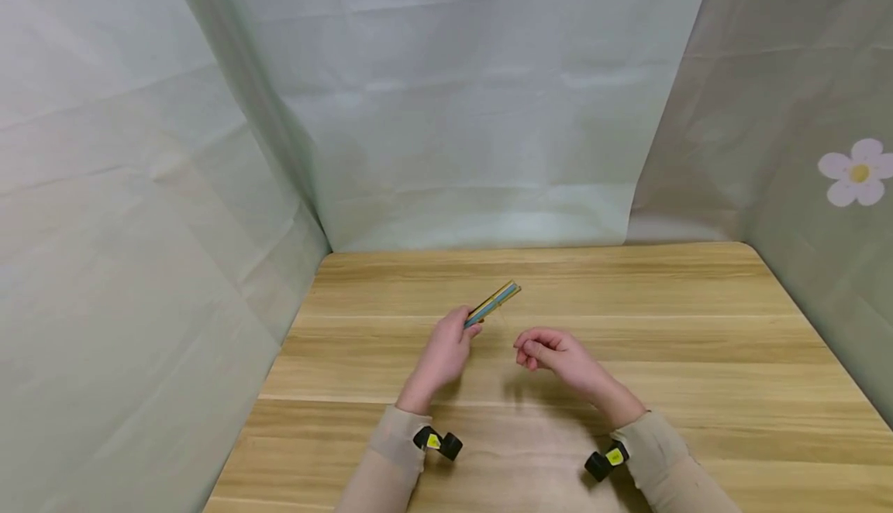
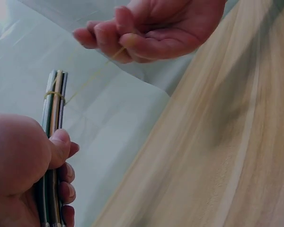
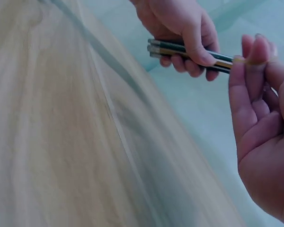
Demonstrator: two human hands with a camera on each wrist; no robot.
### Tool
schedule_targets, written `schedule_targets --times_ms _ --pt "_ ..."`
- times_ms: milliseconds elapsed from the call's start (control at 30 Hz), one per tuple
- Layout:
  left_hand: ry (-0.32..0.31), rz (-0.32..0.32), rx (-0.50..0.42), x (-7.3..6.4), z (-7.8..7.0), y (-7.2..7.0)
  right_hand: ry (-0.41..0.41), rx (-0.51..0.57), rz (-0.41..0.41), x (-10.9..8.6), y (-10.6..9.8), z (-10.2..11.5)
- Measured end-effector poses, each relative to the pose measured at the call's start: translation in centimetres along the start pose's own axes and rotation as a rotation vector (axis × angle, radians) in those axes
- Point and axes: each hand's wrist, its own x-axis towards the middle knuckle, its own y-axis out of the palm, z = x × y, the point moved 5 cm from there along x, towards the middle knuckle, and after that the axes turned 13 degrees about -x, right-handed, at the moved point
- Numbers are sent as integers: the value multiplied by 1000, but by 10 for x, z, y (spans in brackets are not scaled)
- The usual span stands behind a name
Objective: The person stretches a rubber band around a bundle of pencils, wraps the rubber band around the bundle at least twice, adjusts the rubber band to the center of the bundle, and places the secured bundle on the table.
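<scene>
My left hand (image 1: 445,349) grips a bundle of slim pencils (image 1: 494,304) in green, yellow and blue tones, held tilted above the table. In the left wrist view, a thin yellow rubber band (image 2: 54,93) wraps the bundle near its upper end. One strand of it stretches from the pencils to my right hand (image 1: 563,358), whose thumb and fingers pinch it, apart from the bundle. Metal-tipped ends of the pencils (image 3: 155,48) stick out past the left hand in the right wrist view.
Beneath both hands lies a wood-grain table (image 1: 363,358). Pale cloth curtains (image 1: 460,133) hang behind it and at both sides, with a white flower (image 1: 860,173) printed at the right. A small black camera (image 1: 438,443) sits on each wrist.
</scene>
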Motion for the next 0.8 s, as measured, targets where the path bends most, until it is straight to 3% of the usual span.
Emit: schedule_targets --times_ms 133,433,600,800 --pt "-14 -17 -44 -1 0 3 -13 121 -76 0 3 0" --pt "32 -57 -89 -1 -4 9 -14 452 -250 1 14 6" --pt "52 -74 -87 -2 -7 13 3 706 -267 -2 22 9" --pt "141 -85 -49 -2 -11 18 -17 981 -242 -3 26 15"
